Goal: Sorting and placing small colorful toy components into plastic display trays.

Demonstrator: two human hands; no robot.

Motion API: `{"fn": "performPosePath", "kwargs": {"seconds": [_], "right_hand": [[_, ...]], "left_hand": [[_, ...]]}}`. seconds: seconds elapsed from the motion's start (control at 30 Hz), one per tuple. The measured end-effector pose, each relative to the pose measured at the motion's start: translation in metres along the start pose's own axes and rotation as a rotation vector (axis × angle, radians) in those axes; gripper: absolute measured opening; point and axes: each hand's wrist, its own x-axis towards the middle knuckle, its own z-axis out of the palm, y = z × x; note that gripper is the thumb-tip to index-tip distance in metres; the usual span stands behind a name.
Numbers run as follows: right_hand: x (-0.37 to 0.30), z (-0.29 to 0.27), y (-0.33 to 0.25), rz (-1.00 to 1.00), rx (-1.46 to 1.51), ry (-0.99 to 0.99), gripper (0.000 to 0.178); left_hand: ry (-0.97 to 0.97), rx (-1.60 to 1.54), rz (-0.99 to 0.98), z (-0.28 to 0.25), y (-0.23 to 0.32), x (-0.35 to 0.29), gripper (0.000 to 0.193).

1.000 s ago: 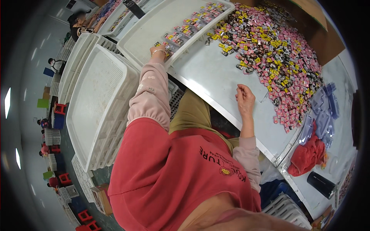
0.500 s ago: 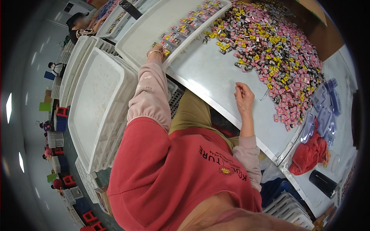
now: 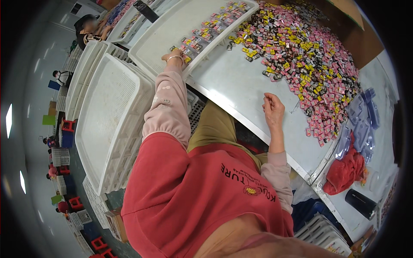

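Note:
My left hand [image 3: 173, 55] is at the near end of a long white plastic tray [image 3: 160, 38], its thumb spread away from the fingers. Beside its fingers lies the nearest of several clear plastic packs [image 3: 192, 44] filled with small pink, black and yellow pieces. These packs form a row along the tray's right side. Over the pale table [image 3: 234, 79] hangs my right hand [image 3: 273, 111], its fingers curled loosely together and nothing visible in them. To the right of it spreads a big heap of small pink, black and yellow pieces [image 3: 303, 64].
Stacked white trays [image 3: 109, 112] stand at my left. Clear empty plastic shells [image 3: 363, 118], a red cloth [image 3: 344, 172] and a black cylindrical container [image 3: 360, 204] lie on the right. A dark bottle [image 3: 145, 10] stands beyond the tray. Another person [image 3: 89, 30] works at the far left.
My left hand has drawn back slightly toward me and left, off the nearest pack, and its thumb has spread. My right hand has barely moved.

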Motion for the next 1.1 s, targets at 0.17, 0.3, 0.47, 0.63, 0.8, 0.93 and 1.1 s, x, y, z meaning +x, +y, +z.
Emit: {"fn": "performPosePath", "kwargs": {"seconds": [0.17,0.3,0.47,0.63,0.8,0.93,1.1], "right_hand": [[0.001,-0.003,0.007,-0.012,-0.009,0.02,0.014],[0.0,-0.006,0.012,0.031,-0.003,0.031,0.013],[0.0,-0.001,0.005,0.039,0.037,0.014,0.012],[0.0,-0.013,0.02,0.008,-0.052,0.051,0.014],[0.001,-0.002,0.007,-0.008,0.007,0.015,0.012],[0.002,-0.004,0.006,0.014,0.026,0.036,0.011],[0.0,-0.006,0.008,-0.01,-0.004,0.013,0.014]], "left_hand": [[-0.002,0.037,-0.008,0.013,0.001,0.005,0.094],[-0.102,-0.071,0.01,0.021,-0.011,-0.014,0.1],[-0.094,-0.283,-0.029,-0.016,-0.006,0.019,0.092],[-0.659,-0.674,-0.293,-0.015,-0.025,-0.023,0.032],[-0.646,-0.853,-0.369,-0.045,0.002,-0.027,0.032],[-0.825,-0.708,-0.21,-0.048,0.012,-0.042,0.031],[-1.047,-0.758,-0.222,-0.057,0.023,-0.033,0.028]]}}
